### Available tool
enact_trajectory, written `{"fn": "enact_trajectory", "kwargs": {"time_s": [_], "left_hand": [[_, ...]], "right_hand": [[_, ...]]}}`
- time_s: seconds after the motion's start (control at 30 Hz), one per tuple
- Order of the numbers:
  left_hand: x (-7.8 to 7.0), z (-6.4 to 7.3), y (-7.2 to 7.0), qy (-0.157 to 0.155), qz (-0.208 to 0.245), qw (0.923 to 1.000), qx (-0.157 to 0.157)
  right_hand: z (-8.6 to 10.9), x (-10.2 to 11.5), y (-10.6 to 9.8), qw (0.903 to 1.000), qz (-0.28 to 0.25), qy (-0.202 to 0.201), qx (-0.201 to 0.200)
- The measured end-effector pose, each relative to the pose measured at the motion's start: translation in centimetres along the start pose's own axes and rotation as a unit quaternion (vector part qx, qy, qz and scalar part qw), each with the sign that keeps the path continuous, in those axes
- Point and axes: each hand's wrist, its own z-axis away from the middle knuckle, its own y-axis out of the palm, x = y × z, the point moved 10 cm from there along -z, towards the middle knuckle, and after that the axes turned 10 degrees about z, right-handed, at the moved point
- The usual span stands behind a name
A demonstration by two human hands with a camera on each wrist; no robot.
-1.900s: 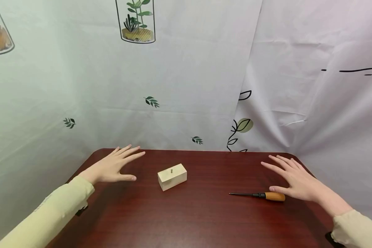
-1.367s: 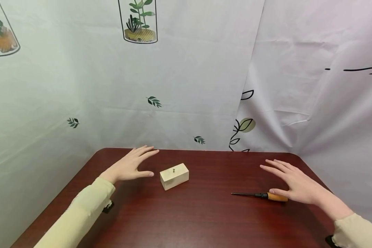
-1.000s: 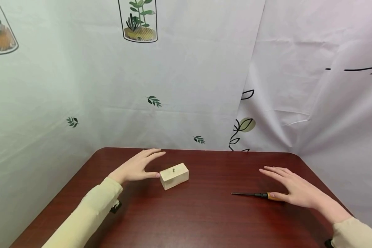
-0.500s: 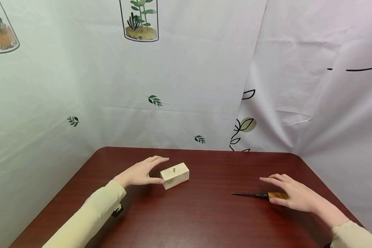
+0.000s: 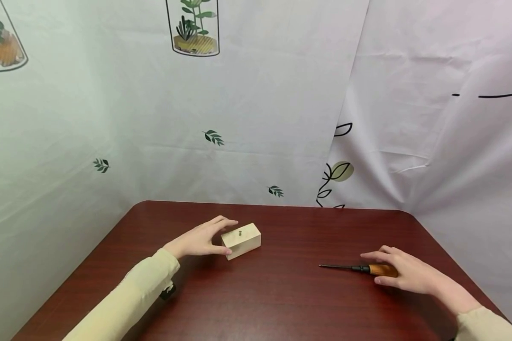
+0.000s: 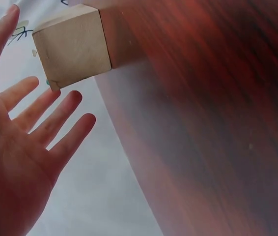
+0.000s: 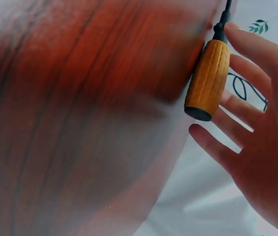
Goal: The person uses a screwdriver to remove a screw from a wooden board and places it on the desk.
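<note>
A white printed cloth hangs behind the dark red tabletop. The person's left hand and right hand each have the grip spread. The pale block sits on the tabletop, its left end within the left grip. The screwdriver has its handle within the right; contact cannot be told. A small metal piece stands atop the block.

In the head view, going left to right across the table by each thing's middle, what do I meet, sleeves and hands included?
Left sleeve, left hand, pale block, screwdriver, right hand, right sleeve.
</note>
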Motion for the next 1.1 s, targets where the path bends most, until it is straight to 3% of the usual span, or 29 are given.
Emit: {"fn": "enact_trajectory", "kwargs": {"time_s": [0.2, 0.57, 0.8, 1.1], "left_hand": [[-0.2, -0.4, 0.6, 0.009, 0.024, 0.9996, 0.009], [-0.2, -0.6, 1.0, 0.005, 0.028, 0.9995, 0.009], [0.0, -0.7, 1.0, 0.004, 0.027, 0.9996, 0.0], [0.1, -0.7, 1.0, 0.005, 0.03, 0.9995, -0.002]], "right_hand": [[0.3, -0.6, 0.7, 0.9993, -0.005, 0.01, 0.036], [0.2, -0.6, 1.3, 0.9979, -0.047, -0.033, 0.029], [0.1, -0.6, 1.2, 0.9975, -0.056, -0.032, 0.03], [-0.1, 0.0, -0.2, 0.9986, -0.024, -0.038, -0.028]]}}
